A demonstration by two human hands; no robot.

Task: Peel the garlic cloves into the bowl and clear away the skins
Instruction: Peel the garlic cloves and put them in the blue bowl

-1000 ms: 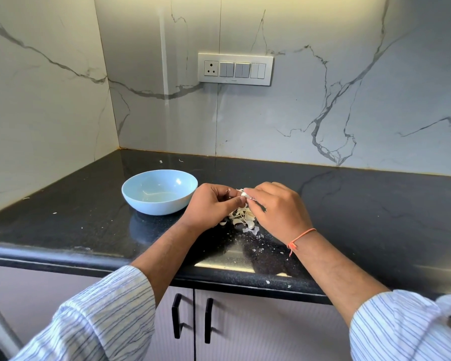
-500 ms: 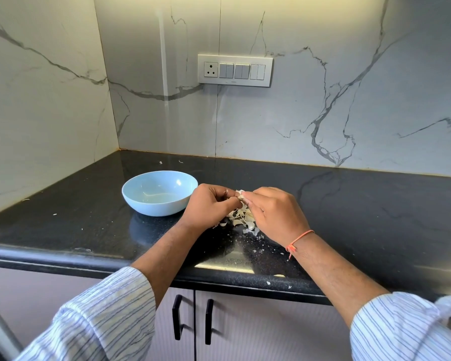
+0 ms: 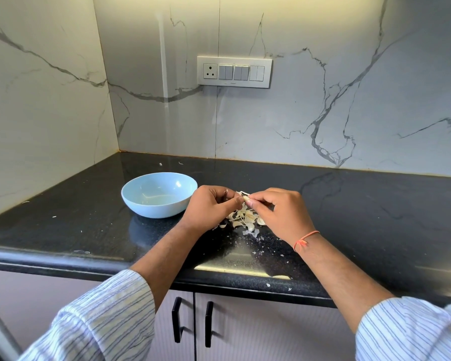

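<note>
**Both hands work one garlic clove beside the bowl**

The bowl [image 3: 158, 194] is the landmark: pale blue, standing on the dark bench [image 3: 63, 230], and no clove can be made out inside it. No peeled garlic has plainly gone into it yet.

Just right of the bowl, the left hand [image 3: 210, 207] is curled, its fingertips pinching one end of a small garlic clove [image 3: 245, 197]. The clove is held in the air, above the bench and level with the bowl's rim.

Further right of the bowl, the right hand [image 3: 279, 212] is curled too, thumb and forefinger nipping the clove's other end, apparently at its papery skin. An orange thread is tied round that wrist.

Compared with a second ago, the two hands have drawn slightly closer together and the right fingertips have shifted along the clove. That looks like a fresh hold on the skin, so the peeling of this clove seems under way rather than finished.

Below the hands, right of the bowl and nearer the bench's front edge, lies the pile of skins [image 3: 245, 220], with what may be unpeeled cloves among it; flakes are scattered towards the edge. The clearing away is not yet begun.
</note>
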